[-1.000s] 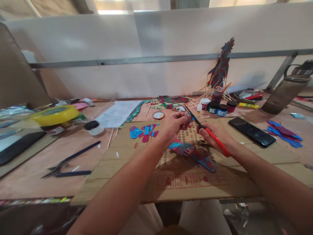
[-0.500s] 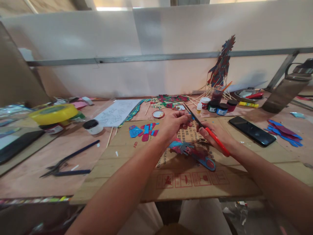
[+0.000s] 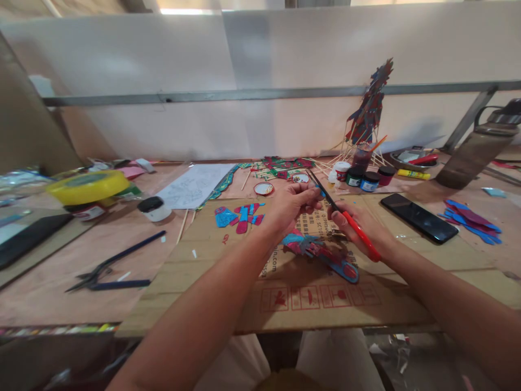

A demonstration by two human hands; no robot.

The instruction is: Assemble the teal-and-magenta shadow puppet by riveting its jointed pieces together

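Observation:
My right hand [image 3: 360, 222] grips scissors [image 3: 360, 234] with red handles, their dark blades pointing up and to the left. A small blue piece [image 3: 320, 190] is pinched in the fingertips of my left hand [image 3: 299, 203], right beside the blades. How far the blades are apart cannot be made out. Below both hands, a blue and crimson cut-out figure [image 3: 344, 270] lies on the cardboard sheet [image 3: 195, 304]. More blue and crimson cut-outs [image 3: 243, 218] rest on the cardboard, left of my left hand.
Left are pliers [image 3: 122, 255], a black-lidded jar [image 3: 154, 209], yellow tape [image 3: 89, 187] and a drawing [image 3: 195, 187]. Behind my hands stand paint jars [image 3: 369, 182] and shallow lids of beads [image 3: 264, 188]. Right are a phone [image 3: 419, 218], blue-red pieces [image 3: 474, 221] and a bottle [image 3: 474, 152].
Both hands stay almost in place, with the scissors still by the blue piece. The scissors have shifted very slightly. Nothing on the table has visibly moved.

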